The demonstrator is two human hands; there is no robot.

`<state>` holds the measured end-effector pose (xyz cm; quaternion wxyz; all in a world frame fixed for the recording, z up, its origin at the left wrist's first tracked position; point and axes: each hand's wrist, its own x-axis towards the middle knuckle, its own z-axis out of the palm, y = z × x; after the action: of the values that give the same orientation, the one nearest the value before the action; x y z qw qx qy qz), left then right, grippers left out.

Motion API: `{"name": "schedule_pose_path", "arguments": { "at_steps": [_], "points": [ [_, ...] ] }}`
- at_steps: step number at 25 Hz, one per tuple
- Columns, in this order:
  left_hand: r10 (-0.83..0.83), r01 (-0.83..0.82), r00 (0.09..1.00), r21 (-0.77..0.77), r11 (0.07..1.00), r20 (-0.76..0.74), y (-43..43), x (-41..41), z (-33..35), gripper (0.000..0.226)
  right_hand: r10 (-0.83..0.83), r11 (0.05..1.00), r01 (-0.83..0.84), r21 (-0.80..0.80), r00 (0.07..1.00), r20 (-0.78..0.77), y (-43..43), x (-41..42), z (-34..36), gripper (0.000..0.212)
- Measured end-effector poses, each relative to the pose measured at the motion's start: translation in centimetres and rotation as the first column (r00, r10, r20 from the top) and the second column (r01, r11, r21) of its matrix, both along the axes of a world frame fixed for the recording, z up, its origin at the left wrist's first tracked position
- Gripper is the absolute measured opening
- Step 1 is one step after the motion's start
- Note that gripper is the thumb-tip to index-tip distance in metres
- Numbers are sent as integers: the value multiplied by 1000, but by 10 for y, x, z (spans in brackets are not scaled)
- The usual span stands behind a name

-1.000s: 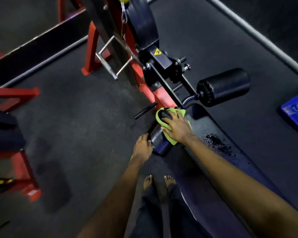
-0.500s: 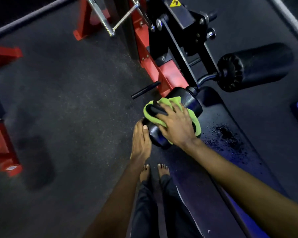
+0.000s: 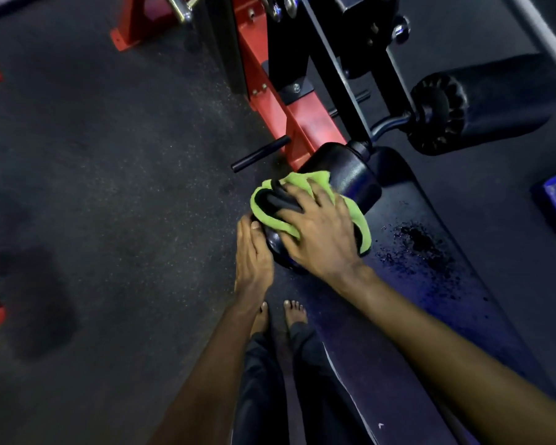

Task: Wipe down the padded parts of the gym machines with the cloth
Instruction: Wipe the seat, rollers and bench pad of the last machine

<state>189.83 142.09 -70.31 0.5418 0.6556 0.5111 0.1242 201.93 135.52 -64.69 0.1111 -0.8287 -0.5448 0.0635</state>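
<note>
One roller pad (image 3: 347,175), right hand (image 3: 318,239) pressing green cloth (image 3: 302,180), left hand (image 3: 252,261) touching.

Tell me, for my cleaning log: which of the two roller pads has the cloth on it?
The near roller: the right hand presses the green cloth onto it, the left hand touches its end. The far roller, upper right, is bare.

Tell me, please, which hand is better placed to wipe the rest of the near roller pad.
Right: the right hand presses the cloth on the pad; the left hand only touches its end, holding nothing.
</note>
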Motion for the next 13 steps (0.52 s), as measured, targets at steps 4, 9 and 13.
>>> {"name": "schedule_pose_path", "arguments": {
  "at_steps": [4, 9, 13],
  "points": [
    [-32, 22, 994, 97, 995, 107, 4, -1, -2, 46, -173, 976, 175, 127, 984, -30, -9, 62, 4, 33],
    [-7, 9, 998, -34, 999, 57, 15, 0, -5, 45, -421, 890, 433, 141, 901, -107, -4, 22, -1, 37],
    [-26, 26, 1000, 130, 991, 3, 2, 4, 14, 42, -230, 954, 248, 170, 966, -114, -43, 4, -17, 40]
  ]
}}
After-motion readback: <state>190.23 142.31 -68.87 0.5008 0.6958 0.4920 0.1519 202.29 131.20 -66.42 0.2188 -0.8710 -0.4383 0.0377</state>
